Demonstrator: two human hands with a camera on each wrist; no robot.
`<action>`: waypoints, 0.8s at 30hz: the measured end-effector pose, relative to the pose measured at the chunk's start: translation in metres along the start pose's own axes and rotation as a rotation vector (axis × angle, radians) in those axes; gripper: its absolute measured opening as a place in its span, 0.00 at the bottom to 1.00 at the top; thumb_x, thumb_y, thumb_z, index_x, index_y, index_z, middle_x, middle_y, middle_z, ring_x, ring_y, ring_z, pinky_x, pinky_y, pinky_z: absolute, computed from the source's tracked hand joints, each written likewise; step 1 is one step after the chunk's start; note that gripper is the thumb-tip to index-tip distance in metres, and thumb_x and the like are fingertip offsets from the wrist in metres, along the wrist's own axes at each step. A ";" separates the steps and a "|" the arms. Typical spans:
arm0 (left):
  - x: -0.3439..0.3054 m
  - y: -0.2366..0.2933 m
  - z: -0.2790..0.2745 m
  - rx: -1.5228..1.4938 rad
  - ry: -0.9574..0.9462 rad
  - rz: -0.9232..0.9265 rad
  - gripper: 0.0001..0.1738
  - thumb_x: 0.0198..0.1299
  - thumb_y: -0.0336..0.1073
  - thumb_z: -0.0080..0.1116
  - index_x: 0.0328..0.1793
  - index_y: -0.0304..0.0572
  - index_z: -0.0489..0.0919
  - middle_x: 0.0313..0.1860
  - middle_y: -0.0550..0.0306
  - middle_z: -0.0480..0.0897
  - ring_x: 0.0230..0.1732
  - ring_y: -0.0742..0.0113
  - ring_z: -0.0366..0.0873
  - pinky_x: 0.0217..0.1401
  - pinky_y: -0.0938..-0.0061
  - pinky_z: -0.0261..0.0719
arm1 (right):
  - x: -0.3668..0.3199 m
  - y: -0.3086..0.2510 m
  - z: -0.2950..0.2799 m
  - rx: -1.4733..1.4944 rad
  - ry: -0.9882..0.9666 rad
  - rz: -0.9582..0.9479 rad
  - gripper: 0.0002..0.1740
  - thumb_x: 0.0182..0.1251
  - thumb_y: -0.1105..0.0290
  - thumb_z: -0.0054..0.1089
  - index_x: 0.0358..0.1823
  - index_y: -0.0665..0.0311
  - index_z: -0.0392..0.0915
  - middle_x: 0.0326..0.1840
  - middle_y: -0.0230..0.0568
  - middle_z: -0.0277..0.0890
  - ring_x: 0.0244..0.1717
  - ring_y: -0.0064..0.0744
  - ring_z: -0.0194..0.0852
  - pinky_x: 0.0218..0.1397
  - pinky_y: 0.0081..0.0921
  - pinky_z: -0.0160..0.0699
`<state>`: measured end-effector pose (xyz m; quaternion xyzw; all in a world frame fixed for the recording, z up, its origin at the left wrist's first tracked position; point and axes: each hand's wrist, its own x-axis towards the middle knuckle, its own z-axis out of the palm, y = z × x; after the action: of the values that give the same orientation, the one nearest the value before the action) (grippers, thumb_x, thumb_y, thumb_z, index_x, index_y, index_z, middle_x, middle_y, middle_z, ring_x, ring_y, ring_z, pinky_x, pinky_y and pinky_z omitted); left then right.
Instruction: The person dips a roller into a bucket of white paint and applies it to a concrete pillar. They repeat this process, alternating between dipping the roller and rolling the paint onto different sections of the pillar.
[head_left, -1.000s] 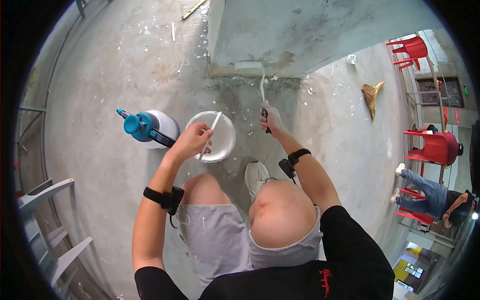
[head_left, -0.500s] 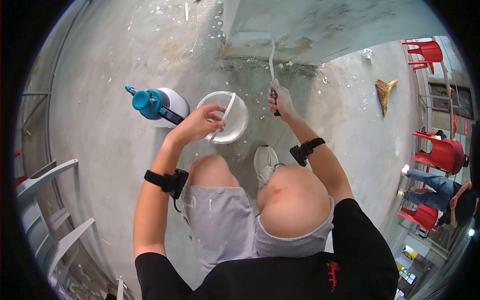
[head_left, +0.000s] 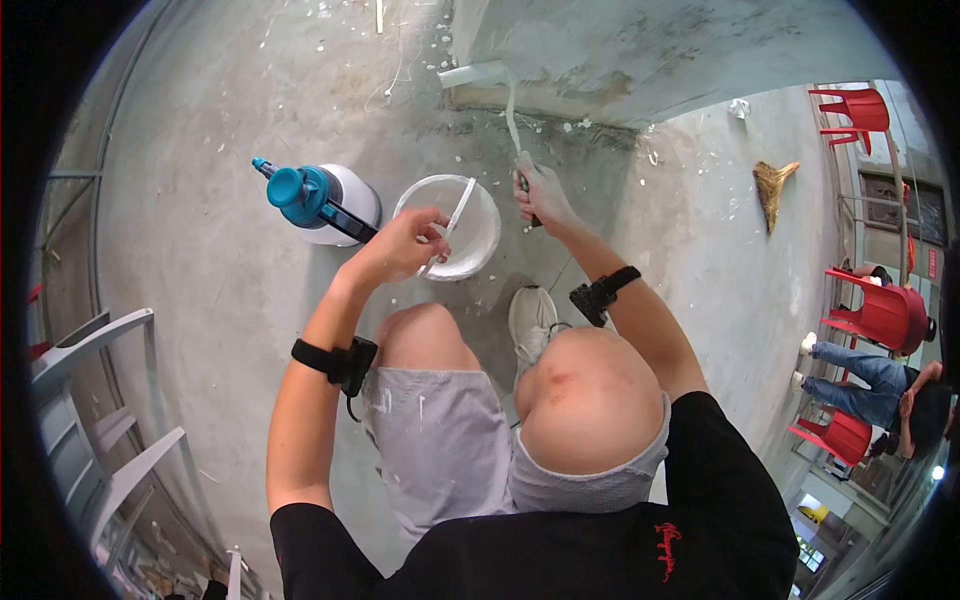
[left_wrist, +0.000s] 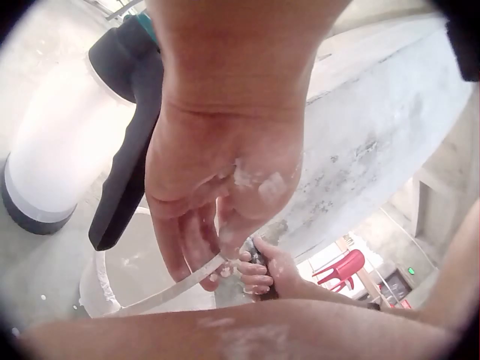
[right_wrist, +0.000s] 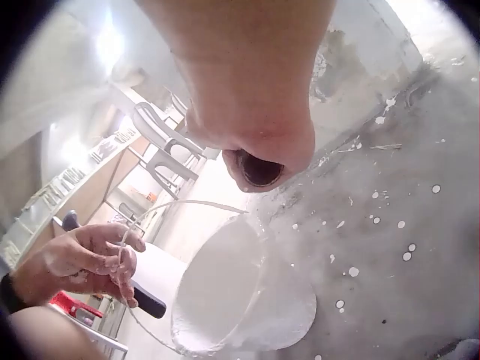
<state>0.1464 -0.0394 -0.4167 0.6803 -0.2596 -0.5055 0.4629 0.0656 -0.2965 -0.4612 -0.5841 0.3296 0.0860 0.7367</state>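
Observation:
The right hand (head_left: 545,195) grips the dark handle (right_wrist: 260,169) of a paint roller. Its bent white frame leads to the white roller sleeve (head_left: 473,74), which lies slightly tilted at the low left corner of the grey wall block (head_left: 640,50). With curled fingers, the left hand (head_left: 405,243) holds the white bail handle (head_left: 462,205) of a bucket (head_left: 484,228) on the floor. White smears mark that hand's palm in the left wrist view. The bucket's inside is white. Beside it, left of the hand, stands a white pump sprayer (head_left: 345,200) with a teal top.
White splashes dot the concrete floor (head_left: 210,200). A grey plastic chair (head_left: 90,400) is at the left. To the right lie a brown dried piece (head_left: 772,190) and a crumpled scrap (head_left: 739,108); beyond them are red chairs (head_left: 868,310) and another person (head_left: 870,385).
The roller has left its level place along the wall's foot and swung left to the block's corner, tilting. The right hand shifted left with it. The left hand keeps the bucket handle.

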 end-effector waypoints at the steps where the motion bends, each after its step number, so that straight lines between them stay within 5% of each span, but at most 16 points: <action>1: -0.001 0.000 0.000 0.008 0.001 0.001 0.16 0.63 0.27 0.55 0.57 0.31 0.74 0.34 0.53 0.83 0.37 0.70 0.81 0.40 0.74 0.77 | 0.005 0.003 0.003 -0.001 0.001 -0.003 0.28 0.74 0.42 0.42 0.28 0.59 0.65 0.15 0.26 0.56 0.11 0.19 0.51 0.15 0.22 0.54; 9: -0.004 0.004 0.000 0.023 0.041 -0.004 0.16 0.63 0.28 0.55 0.56 0.30 0.75 0.34 0.53 0.84 0.36 0.70 0.80 0.39 0.74 0.76 | 0.043 0.033 -0.002 0.148 0.092 0.226 0.26 0.75 0.42 0.41 0.31 0.57 0.65 0.16 0.24 0.55 0.12 0.18 0.48 0.16 0.21 0.53; 19: -0.005 -0.004 -0.007 0.045 0.061 0.021 0.15 0.63 0.27 0.55 0.55 0.30 0.75 0.32 0.53 0.84 0.35 0.70 0.79 0.38 0.74 0.75 | -0.001 0.004 0.004 0.366 0.014 0.059 0.26 0.74 0.40 0.41 0.32 0.57 0.65 0.16 0.24 0.55 0.12 0.17 0.48 0.15 0.20 0.52; 24: -0.003 -0.003 -0.007 0.049 0.052 -0.001 0.13 0.63 0.27 0.55 0.53 0.31 0.75 0.31 0.54 0.84 0.33 0.72 0.78 0.36 0.75 0.74 | 0.041 0.019 0.006 0.362 0.064 0.254 0.25 0.75 0.42 0.42 0.32 0.57 0.65 0.17 0.23 0.54 0.11 0.17 0.47 0.16 0.20 0.52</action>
<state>0.1515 -0.0328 -0.4172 0.7044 -0.2593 -0.4813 0.4526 0.0899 -0.2955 -0.4997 -0.3987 0.4339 0.0988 0.8019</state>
